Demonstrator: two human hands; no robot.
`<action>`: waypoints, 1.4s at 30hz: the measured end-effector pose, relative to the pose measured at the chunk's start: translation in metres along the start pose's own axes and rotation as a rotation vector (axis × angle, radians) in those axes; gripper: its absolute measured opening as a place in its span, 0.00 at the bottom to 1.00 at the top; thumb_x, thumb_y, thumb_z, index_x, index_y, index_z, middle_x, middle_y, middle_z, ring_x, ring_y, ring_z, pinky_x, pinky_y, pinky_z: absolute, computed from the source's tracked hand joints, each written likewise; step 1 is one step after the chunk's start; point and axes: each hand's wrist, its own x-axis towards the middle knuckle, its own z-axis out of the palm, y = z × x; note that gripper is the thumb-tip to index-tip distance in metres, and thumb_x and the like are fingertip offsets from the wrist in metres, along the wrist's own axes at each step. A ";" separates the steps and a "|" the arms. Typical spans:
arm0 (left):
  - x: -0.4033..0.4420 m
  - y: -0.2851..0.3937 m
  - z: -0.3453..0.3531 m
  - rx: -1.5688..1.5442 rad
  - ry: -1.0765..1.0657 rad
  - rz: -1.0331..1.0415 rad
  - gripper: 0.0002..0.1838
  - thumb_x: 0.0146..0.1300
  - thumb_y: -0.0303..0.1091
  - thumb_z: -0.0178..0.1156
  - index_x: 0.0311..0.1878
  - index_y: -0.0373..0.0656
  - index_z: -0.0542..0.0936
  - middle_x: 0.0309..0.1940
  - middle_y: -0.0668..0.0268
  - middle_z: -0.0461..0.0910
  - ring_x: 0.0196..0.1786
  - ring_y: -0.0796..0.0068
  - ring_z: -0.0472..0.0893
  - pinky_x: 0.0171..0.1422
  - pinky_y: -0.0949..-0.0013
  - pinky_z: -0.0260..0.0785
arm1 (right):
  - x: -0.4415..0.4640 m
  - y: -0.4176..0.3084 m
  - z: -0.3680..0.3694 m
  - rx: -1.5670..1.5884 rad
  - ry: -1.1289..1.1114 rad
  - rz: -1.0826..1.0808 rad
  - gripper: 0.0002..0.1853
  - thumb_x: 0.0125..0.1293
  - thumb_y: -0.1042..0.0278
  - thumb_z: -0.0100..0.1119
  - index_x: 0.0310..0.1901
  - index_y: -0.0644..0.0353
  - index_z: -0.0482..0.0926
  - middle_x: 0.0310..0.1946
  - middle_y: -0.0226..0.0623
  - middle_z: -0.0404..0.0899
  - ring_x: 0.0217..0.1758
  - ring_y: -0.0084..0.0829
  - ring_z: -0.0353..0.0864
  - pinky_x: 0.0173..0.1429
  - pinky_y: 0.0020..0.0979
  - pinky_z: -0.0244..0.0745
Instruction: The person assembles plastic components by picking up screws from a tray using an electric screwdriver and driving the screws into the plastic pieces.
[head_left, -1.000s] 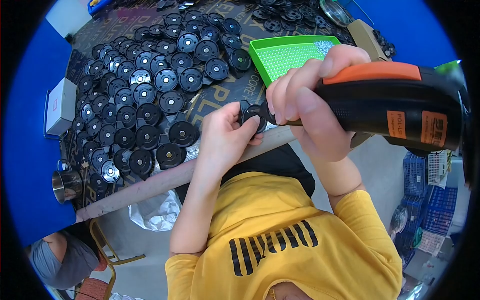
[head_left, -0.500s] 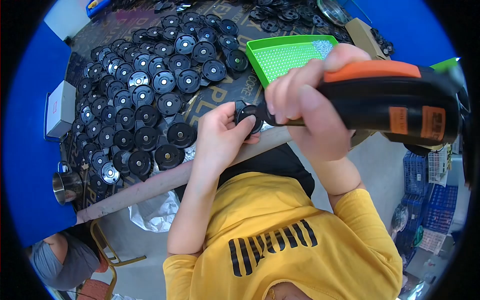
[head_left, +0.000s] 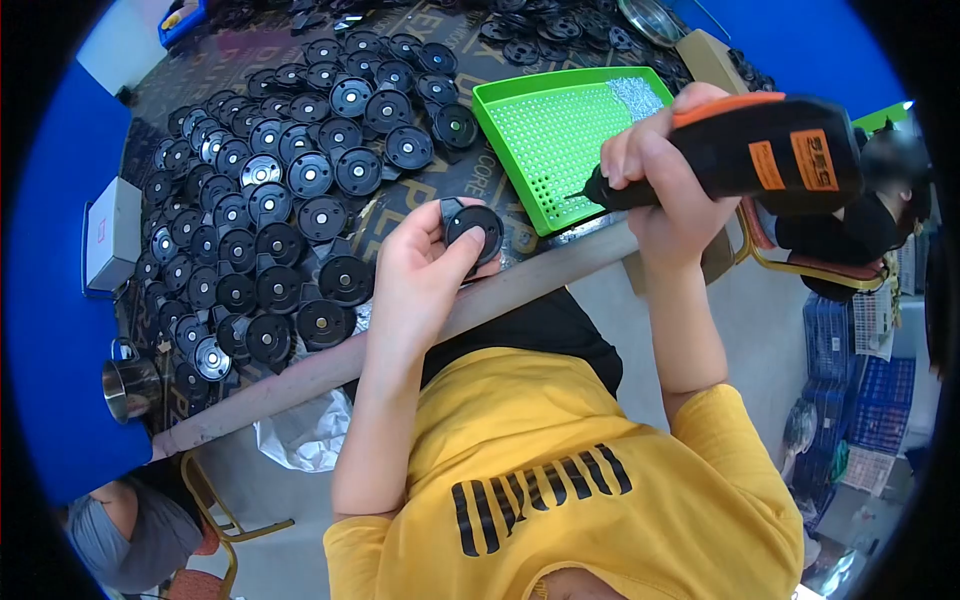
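Note:
My left hand [head_left: 415,275] is closed on a round black plastic disc part [head_left: 484,232], its thumb pressed on the face, near the table's front edge. My right hand [head_left: 672,180] grips a black and orange electric screwdriver [head_left: 720,160]. Its thin bit points left over the near corner of a green perforated tray [head_left: 545,130]; whether the tip touches the tray I cannot tell. Small silvery pieces, probably screws, are heaped at the tray's far right end [head_left: 638,97]. Many similar black disc parts [head_left: 323,217] cover the table to the left of my left hand.
A pale padded bar [head_left: 300,378] runs along the table's front edge. At the left stand a white box [head_left: 113,233] and a metal cup [head_left: 132,388]. More black parts [head_left: 560,30] lie at the back, beside a cardboard box [head_left: 712,62]. Other people sit at lower left and right.
The screwdriver has drawn away from the disc in my left hand and moved right, its bit now over the green tray. My left hand still holds the disc, its face now showing.

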 end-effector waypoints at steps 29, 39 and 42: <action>0.000 0.001 -0.001 -0.025 -0.009 0.029 0.12 0.57 0.21 0.49 0.45 0.31 0.72 0.34 0.63 0.76 0.34 0.76 0.78 0.41 0.75 0.74 | 0.006 0.017 0.004 -0.059 -0.027 -0.009 0.14 0.54 0.80 0.47 0.43 0.63 0.64 0.17 0.32 0.68 0.18 0.24 0.68 0.27 0.26 0.69; 0.001 0.000 -0.002 -0.026 -0.009 0.028 0.12 0.57 0.21 0.50 0.45 0.31 0.72 0.34 0.62 0.76 0.34 0.76 0.78 0.42 0.74 0.74 | 0.010 0.014 -0.002 -0.038 -0.032 -0.030 0.14 0.54 0.81 0.45 0.44 0.63 0.63 0.18 0.33 0.68 0.18 0.26 0.69 0.28 0.26 0.69; 0.001 0.000 -0.003 -0.036 -0.017 0.027 0.12 0.57 0.22 0.50 0.44 0.31 0.72 0.34 0.63 0.76 0.34 0.76 0.78 0.41 0.74 0.73 | 0.014 0.001 0.000 0.102 -0.006 -0.078 0.16 0.52 0.84 0.49 0.44 0.64 0.64 0.18 0.33 0.70 0.18 0.24 0.72 0.27 0.24 0.70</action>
